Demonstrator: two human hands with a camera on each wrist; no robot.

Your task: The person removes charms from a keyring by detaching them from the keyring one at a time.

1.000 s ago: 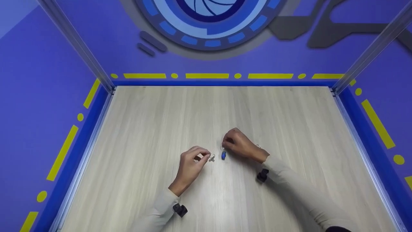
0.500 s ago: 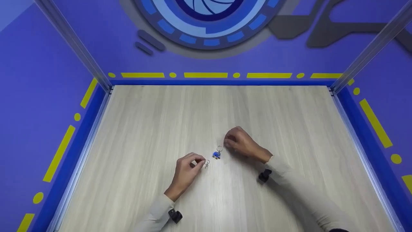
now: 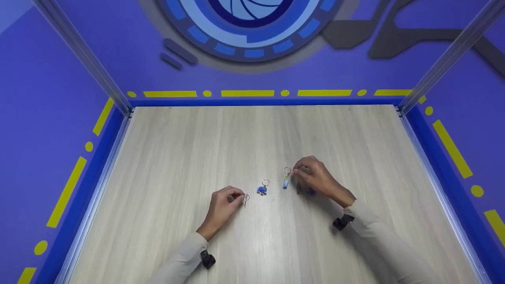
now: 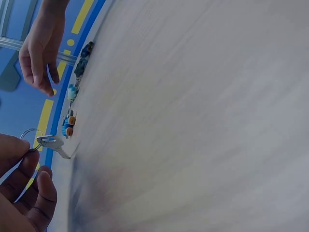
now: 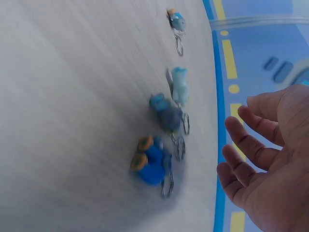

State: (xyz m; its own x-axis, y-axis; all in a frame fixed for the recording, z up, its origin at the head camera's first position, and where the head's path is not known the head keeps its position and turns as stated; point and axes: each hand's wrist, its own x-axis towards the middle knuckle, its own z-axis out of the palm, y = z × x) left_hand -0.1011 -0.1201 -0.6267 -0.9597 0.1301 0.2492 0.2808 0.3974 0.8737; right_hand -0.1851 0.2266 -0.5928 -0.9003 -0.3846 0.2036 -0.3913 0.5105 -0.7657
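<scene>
Long pale beige sleeves [image 3: 378,236], a small black wrist camera [image 3: 208,259] strapped on each.

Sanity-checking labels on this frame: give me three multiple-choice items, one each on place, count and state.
1. Where is the key?
A. Under the right hand
B. At the table's far edge
C. Pinched in the left hand

2. How many keychain charms lie on the table?
A. Two
B. Four
C. Six

3. How is the right hand?
A. Open, holding nothing
B. Gripping a charm
C. Pressed flat on the key

Answers: 1 C, the left hand pinches the key by its ring. 2 B, the right wrist view shows four keychain charms in a row on the table. 3 A, the right hand has loose fingers, clear of the charms.
</scene>
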